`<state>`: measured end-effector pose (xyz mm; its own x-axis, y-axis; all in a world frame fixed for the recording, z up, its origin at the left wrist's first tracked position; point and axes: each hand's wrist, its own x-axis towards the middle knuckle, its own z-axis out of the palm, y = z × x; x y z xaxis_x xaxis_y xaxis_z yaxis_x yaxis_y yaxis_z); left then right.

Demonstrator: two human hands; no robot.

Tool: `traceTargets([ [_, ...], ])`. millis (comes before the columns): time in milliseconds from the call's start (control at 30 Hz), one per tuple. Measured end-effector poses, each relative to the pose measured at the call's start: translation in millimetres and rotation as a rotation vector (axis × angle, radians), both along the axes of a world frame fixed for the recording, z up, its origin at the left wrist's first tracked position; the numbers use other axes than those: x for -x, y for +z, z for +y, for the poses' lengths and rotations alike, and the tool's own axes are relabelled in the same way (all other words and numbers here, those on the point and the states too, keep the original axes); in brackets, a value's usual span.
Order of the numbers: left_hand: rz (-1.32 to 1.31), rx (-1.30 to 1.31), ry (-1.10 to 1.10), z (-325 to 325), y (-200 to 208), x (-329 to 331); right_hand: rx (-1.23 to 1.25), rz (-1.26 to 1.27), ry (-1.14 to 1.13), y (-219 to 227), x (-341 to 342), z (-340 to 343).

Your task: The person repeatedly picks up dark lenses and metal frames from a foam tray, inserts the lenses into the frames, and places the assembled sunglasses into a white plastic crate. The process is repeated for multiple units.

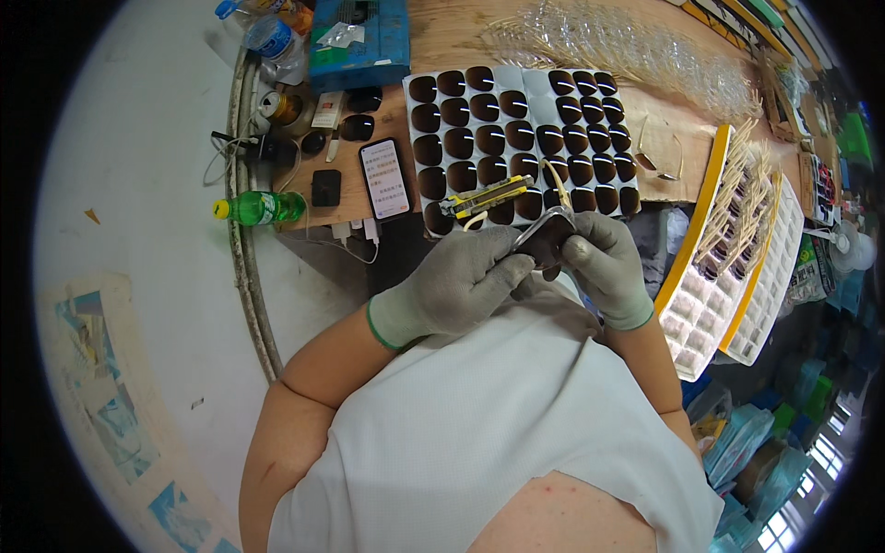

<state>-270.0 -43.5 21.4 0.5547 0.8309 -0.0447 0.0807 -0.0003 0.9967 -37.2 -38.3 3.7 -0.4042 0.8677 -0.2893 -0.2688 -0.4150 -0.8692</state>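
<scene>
Both my hands wear grey gloves with green-edged cuffs, and between them, close to my body, is a pair of sunglasses (546, 238) with dark lenses and cream temples. My left hand (466, 281) pinches one side of it between thumb and fingers. On the other side, my right hand (604, 260) grips it, thumb near the dark lens. Just beyond lies a white tray (535, 88) holding rows of brown lenses (490, 139). A yellow-and-black long object (489, 196) rests on the tray's near edge; its kind is unclear.
Left of the tray are a lit phone (384, 178), a green bottle (261, 208), loose dark lenses (357, 127) and a blue box (361, 46). Clear frames (636, 55) pile up behind. At right are finished-looking glasses (659, 166) and yellow-edged white trays (687, 318) bearing cream-templed frames.
</scene>
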Motion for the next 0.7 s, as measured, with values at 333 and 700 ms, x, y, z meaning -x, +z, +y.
traceTargets([
  [333, -0.001, 0.156, 0.015, -3.3, 6.8, 4.8, -0.021, -0.120, 0.004, 4.3, 3.6, -11.5],
  [700, -0.031, 0.102, 0.031, -7.4, 4.0, 1.0, -0.034, -0.284, -0.044, 39.5, 10.4, -23.3],
])
